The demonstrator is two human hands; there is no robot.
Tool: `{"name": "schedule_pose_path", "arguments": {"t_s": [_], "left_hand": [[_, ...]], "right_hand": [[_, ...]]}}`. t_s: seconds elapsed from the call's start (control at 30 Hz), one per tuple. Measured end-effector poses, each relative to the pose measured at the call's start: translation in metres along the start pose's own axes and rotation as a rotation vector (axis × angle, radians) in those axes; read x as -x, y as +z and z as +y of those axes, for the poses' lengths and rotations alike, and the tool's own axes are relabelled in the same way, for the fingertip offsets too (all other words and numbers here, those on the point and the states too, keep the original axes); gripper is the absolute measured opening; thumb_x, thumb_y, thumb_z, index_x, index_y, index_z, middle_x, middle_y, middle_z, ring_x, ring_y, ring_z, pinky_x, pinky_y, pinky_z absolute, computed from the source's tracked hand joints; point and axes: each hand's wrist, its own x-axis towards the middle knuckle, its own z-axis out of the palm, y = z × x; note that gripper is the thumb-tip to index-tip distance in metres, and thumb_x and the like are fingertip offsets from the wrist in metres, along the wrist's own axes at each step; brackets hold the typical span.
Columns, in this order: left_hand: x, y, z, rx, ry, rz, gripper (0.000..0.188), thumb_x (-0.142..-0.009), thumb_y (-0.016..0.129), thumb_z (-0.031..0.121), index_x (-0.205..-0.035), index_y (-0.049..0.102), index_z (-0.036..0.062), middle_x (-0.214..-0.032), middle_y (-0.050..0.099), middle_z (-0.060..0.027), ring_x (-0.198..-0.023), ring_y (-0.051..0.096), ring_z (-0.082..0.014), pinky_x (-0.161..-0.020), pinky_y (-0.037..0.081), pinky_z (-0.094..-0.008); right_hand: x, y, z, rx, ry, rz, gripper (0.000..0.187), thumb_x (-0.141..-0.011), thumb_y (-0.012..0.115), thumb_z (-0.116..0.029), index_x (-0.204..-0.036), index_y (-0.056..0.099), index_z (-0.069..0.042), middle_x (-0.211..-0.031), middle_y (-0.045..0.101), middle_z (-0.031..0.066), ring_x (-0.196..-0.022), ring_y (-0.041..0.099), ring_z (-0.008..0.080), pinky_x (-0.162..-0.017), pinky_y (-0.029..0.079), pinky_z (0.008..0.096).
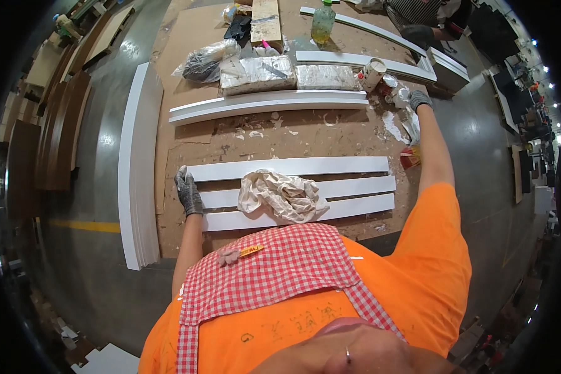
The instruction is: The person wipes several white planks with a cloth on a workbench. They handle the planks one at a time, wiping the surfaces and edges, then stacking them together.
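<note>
Three long white strips (355,185) lie side by side on the worktable in front of me. A crumpled cream cloth (280,196) rests across their middle. My left hand (189,192), in a grey glove, lies at the strips' left ends; its fingers stretch forward and touch the far strip. Out to the far right, my right hand (421,101), also gloved, is beside a small can (401,96) at the table edge. Its fingers look curled, and what they hold is hidden. A brush with reddish bristles (410,157) lies nearer on the same side.
Beyond the strips are stacked white strips (268,106), wrapped blocks (257,75), open cans (373,73) and a green bottle (322,23). White panels (137,168) stand along the left table side. Another person's gloved hand (417,34) is at the far right.
</note>
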Motion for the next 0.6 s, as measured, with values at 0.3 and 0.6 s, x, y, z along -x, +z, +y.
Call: {"name": "schedule_pose_path", "arguments": {"t_s": [0.3,0.6], "left_hand": [[-0.002,-0.004,-0.009,-0.011,-0.063,0.004,0.031,-0.093,0.046,0.006,-0.124,0.05,0.0019,-0.123,0.056,-0.011,-0.115,0.05,-0.0222,-0.102,0.036,-0.0328],[-0.004,0.004,-0.004,0.015,-0.029,0.007,0.03,-0.093,0.046,0.007,-0.122,0.051,0.0016,-0.123,0.056,-0.0115,-0.115,0.051,-0.0221,-0.102,0.036,-0.0326]], "right_hand": [[-0.006,-0.02,0.004,-0.035,0.01,0.126,0.028,-0.082,0.059,-0.028,-0.097,0.07,-0.007,-0.106,0.063,0.0204,-0.103,0.06,0.0345,-0.088,0.048,0.0407],[0.025,-0.012,0.018,-0.07,0.021,0.262,0.023,-0.083,0.055,-0.022,-0.098,0.072,-0.017,-0.104,0.065,0.0163,-0.099,0.061,0.0322,-0.087,0.048,0.0401]]}}
